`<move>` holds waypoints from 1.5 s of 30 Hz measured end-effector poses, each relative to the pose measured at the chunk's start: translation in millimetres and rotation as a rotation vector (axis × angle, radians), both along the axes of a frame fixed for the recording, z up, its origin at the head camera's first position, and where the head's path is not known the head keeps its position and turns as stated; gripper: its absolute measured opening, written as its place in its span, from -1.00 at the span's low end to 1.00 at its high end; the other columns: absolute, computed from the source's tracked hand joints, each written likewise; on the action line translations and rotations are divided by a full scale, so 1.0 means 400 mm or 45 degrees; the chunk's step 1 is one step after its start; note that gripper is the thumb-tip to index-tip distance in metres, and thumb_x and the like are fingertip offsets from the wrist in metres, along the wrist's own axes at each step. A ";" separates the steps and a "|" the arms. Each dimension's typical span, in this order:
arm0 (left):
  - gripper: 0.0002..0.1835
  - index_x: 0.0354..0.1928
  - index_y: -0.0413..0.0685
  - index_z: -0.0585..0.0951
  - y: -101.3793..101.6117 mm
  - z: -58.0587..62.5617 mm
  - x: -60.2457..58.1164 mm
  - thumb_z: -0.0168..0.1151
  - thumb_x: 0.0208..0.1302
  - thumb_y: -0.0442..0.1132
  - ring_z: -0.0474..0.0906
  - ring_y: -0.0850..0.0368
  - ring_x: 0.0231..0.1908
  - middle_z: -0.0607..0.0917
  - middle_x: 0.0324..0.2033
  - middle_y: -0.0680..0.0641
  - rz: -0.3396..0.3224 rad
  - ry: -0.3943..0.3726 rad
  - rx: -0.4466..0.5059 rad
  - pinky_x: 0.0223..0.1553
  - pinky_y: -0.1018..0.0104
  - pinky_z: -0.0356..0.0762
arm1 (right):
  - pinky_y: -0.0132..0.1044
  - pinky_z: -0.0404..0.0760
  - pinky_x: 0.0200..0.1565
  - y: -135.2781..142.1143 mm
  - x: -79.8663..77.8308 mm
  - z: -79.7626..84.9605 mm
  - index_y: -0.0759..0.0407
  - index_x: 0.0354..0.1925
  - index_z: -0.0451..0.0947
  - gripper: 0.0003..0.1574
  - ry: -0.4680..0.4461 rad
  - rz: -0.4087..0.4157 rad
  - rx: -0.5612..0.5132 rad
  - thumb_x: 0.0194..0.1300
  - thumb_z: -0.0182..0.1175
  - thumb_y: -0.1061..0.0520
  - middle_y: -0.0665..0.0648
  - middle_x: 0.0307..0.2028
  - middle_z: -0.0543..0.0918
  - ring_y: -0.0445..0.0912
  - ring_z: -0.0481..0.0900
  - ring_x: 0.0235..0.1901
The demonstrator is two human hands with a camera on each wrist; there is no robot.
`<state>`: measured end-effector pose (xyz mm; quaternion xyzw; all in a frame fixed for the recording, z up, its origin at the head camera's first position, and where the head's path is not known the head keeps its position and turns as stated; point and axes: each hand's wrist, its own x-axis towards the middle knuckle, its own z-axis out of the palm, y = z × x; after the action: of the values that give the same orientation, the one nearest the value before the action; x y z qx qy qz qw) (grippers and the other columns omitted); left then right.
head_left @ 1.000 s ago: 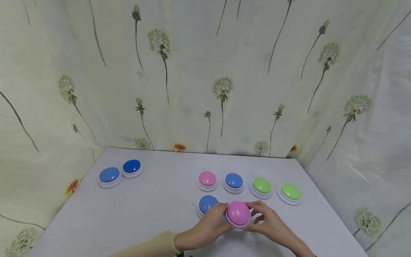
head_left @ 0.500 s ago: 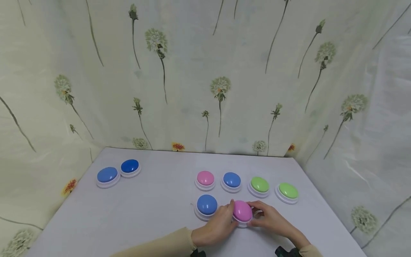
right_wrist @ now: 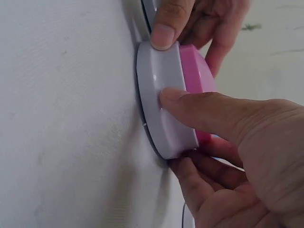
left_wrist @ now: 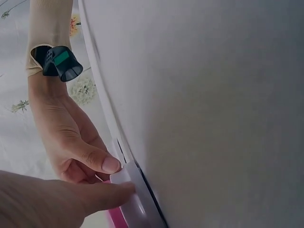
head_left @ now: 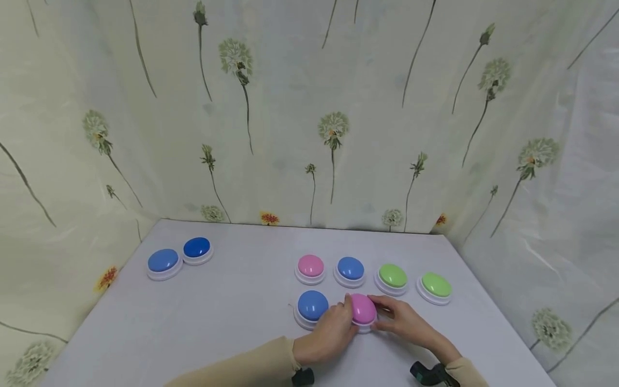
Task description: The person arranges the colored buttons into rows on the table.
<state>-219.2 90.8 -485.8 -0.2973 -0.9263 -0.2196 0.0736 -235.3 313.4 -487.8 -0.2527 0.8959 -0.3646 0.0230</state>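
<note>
Between my two hands is a pink push button [head_left: 364, 308] with a white round base. My left hand [head_left: 330, 332] grips its left side, with the thumb on the base rim. From the right, my right hand [head_left: 408, 324] pinches the same base between thumb and fingers. In the right wrist view, the white base [right_wrist: 159, 114] stands flat at the table surface; a thin dark line runs under it. Just left of my left hand sits a blue button [head_left: 312, 304], its edge partly hidden by that hand.
Behind the hands stand another pink button [head_left: 310, 265], a blue one [head_left: 350, 267] and two green buttons [head_left: 393, 275] in a row. Two more blue buttons [head_left: 163, 260] sit at the far left of the white table [head_left: 232, 285]. A flowered curtain [head_left: 280, 107] borders the table.
Both hands have carried the pink button slightly right and away from me, and lower toward the table. More of the blue button beside it shows. The view has shifted slightly.
</note>
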 end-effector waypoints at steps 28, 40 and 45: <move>-0.46 0.09 -0.17 0.55 -0.100 0.121 0.074 0.42 0.11 -0.07 0.61 0.29 -0.15 0.71 -0.08 -0.04 -0.186 -0.224 0.057 -0.17 0.47 0.59 | 0.03 0.56 0.10 -0.113 0.074 0.068 -0.08 0.27 0.43 -0.10 0.301 -0.155 0.093 -0.04 0.48 -0.16 0.03 0.26 0.48 0.01 0.43 0.25; -0.66 -0.07 0.00 0.69 -0.210 0.159 0.083 0.43 0.10 -0.10 0.61 0.35 -0.27 0.74 -0.20 0.12 -0.282 -0.467 0.137 -0.31 0.57 0.53 | -0.32 0.65 -0.11 -0.185 0.131 0.119 -0.21 0.21 0.43 -0.28 0.349 0.005 -0.075 0.08 0.40 -0.17 -0.12 0.12 0.54 -0.18 0.56 -0.02; -0.67 -0.07 -0.04 0.69 -0.260 0.159 0.078 0.43 0.10 -0.14 0.62 0.38 -0.27 0.75 -0.20 0.09 -0.381 -0.586 0.172 -0.29 0.58 0.55 | -0.35 0.64 -0.21 -0.219 0.145 0.120 -0.19 0.21 0.43 -0.31 0.298 0.058 -0.148 0.11 0.37 -0.15 -0.12 0.07 0.54 -0.28 0.52 -0.19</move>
<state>-188.2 -13.2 -422.0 -0.3675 -0.8476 -0.3511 -0.1523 -177.2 225.9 -439.9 -0.3147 0.8639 -0.3832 -0.0880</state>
